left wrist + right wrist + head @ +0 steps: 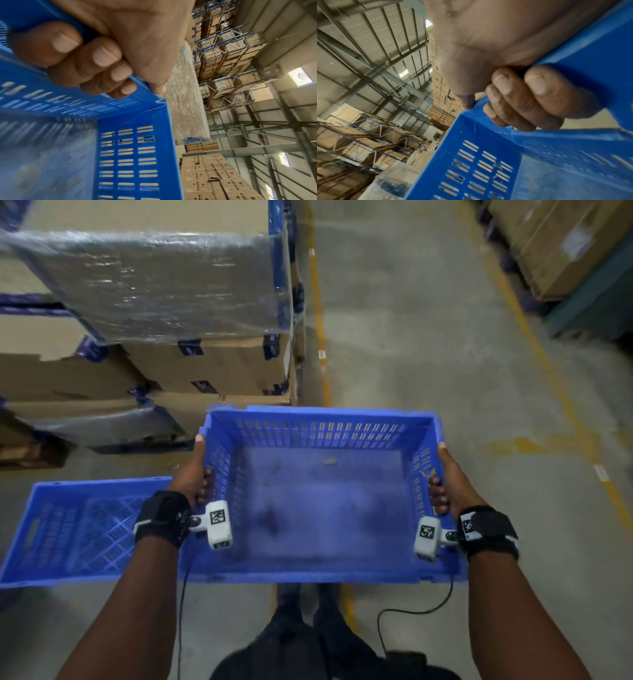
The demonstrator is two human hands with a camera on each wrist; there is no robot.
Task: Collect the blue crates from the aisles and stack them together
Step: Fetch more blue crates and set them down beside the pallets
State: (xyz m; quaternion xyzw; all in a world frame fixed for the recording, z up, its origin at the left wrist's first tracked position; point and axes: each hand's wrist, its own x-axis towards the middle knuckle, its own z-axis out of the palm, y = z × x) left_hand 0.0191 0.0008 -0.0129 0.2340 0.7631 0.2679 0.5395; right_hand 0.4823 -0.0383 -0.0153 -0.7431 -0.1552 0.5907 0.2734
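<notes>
I carry an empty blue slotted crate [322,501] in front of me, off the floor. My left hand [197,474] grips its left rim, fingers curled inside the wall [96,65], thumb along the top edge. My right hand [445,481] grips the right rim the same way, with fingers [522,97] wrapped under the lip. The crate's floor [42,162] is dusty, with small specks on it. A second blue crate [78,529] lies on the concrete floor at my lower left, partly hidden by my left arm.
Shrink-wrapped cardboard boxes [154,289] are stacked on a pallet to the left. More boxes [561,244] stand at the far right. A concrete aisle [411,320] with yellow lines runs ahead. Tall racking [228,54] rises overhead. My legs [308,642] are below the crate.
</notes>
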